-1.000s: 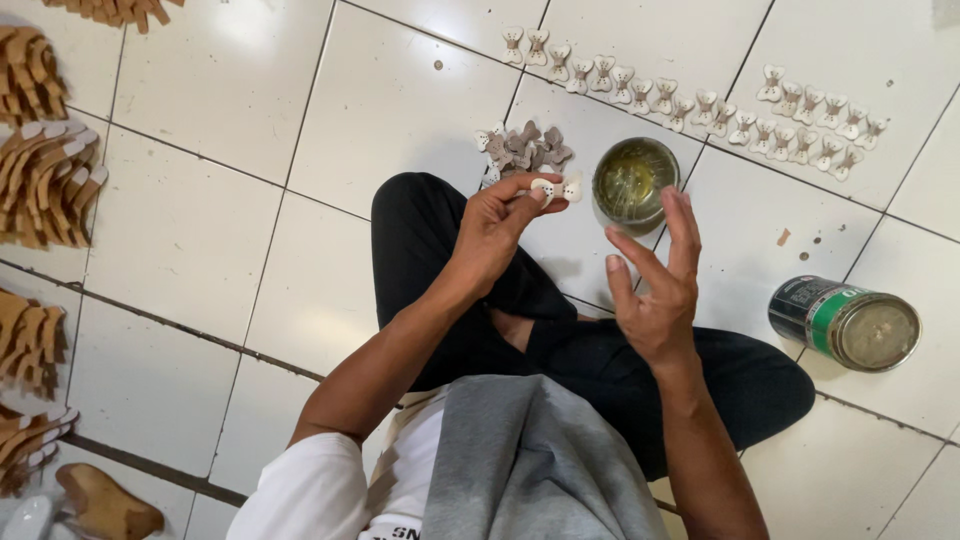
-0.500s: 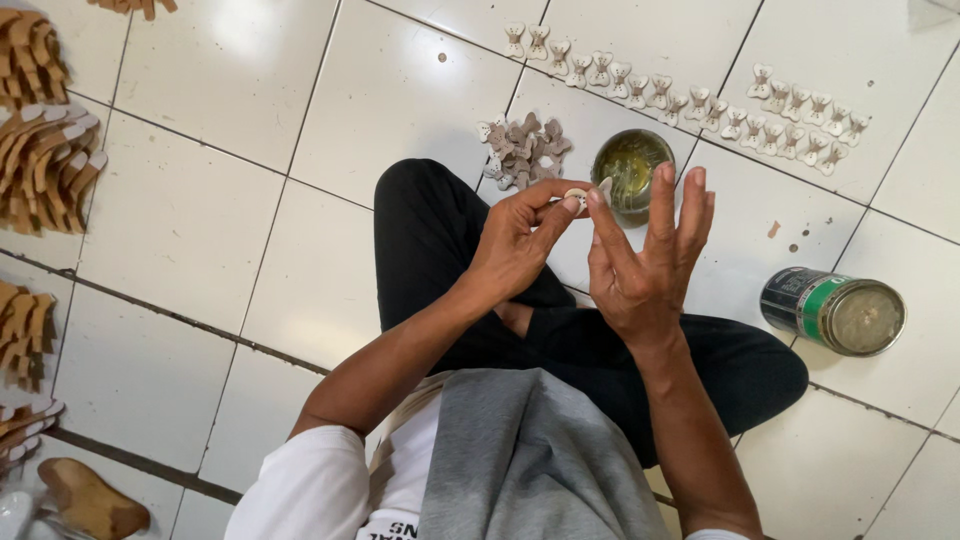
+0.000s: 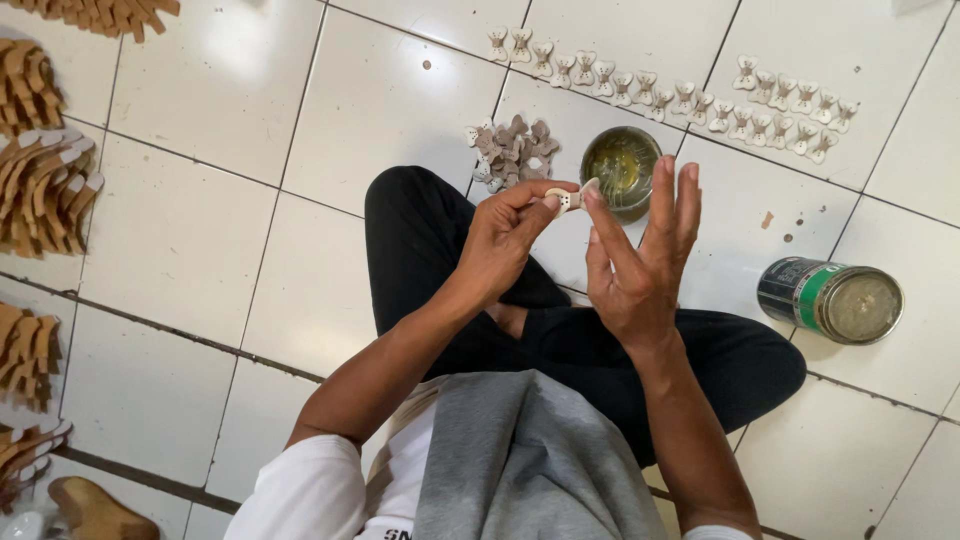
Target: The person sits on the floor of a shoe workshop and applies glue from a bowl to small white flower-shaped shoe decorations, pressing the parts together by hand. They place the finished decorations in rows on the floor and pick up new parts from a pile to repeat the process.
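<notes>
I see the left hand [image 3: 510, 240] pinching a small pale bow-shaped piece [image 3: 568, 198] between thumb and fingertips, above the black-trousered lap. Right hand [image 3: 640, 260] is splayed, holding nothing, forefinger tip touching the piece. Just beyond sits an open tin [image 3: 621, 165] of yellowish stuff (glue, maybe) on the tiled floor [image 3: 200, 200], a loose heap of pieces [image 3: 512, 150] beside it.

You sit in black trousers [image 3: 430, 240] on glossy white floor tiles [image 3: 180, 130] with dark grout lines. The small piece [image 3: 570, 198] pinched in your left hand [image 3: 510, 240] is cream with a brown centre, as are the bow-shaped pieces in the row [image 3: 660, 95]. The open tin [image 3: 621, 165] holds yellowish-green glue; the lying can [image 3: 830, 298] is dark with green banding. The stacked pieces [image 3: 45, 190] at the left are tan.
</notes>
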